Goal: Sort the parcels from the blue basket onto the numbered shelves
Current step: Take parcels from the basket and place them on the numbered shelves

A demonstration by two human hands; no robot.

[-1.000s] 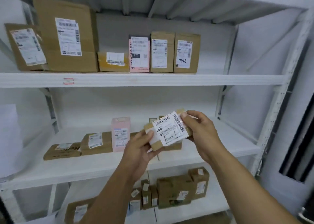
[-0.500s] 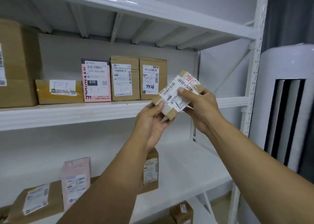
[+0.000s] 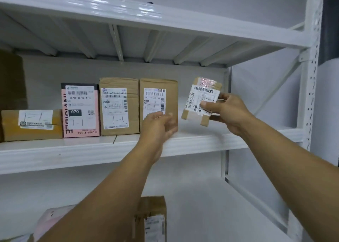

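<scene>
On the shelf (image 3: 55, 155), from its left end, I see a flat tan box (image 3: 31, 126), a pink parcel (image 3: 80, 111), a brown box (image 3: 119, 106) and a second brown box (image 3: 158, 98), standing in a row. The left hand (image 3: 157, 128) has let go of the small parcel it shared half a second ago. It now hangs blurred before the second brown box, fingers (image 3: 166, 115) loosely spread, holding nothing. The small parcel (image 3: 200, 98) is tilted in the air over the shelf's bare right end, near that box. The right hand (image 3: 231, 113) alone pinches it, thumb on the label. I judge the label read and the placing begun.
</scene>
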